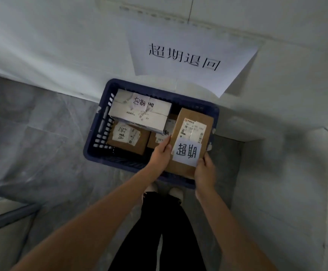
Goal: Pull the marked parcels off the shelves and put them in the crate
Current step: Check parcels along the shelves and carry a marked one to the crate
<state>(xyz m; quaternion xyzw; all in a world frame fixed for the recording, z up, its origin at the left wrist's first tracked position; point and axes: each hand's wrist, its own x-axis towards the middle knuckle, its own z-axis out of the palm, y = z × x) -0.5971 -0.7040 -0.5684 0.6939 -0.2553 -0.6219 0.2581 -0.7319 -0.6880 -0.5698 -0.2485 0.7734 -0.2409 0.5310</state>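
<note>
Both hands, left hand (pixel 160 153) and right hand (pixel 204 171), grip a brown parcel (pixel 190 141) over the blue crate (pixel 94 145) holding other parcels (pixel 139 112).

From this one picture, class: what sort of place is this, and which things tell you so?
Probably a parcel depot or pickup station's returns corner. A blue crate on the floor holds labelled parcels; both hands lower a brown parcel with a shipping label and handwritten tag; a printed wall sign hangs above.

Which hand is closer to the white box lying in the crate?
The left. The left hand holds the brown parcel at its left edge, just below the white box. The right hand grips the parcel's near right corner, farther away.
</note>
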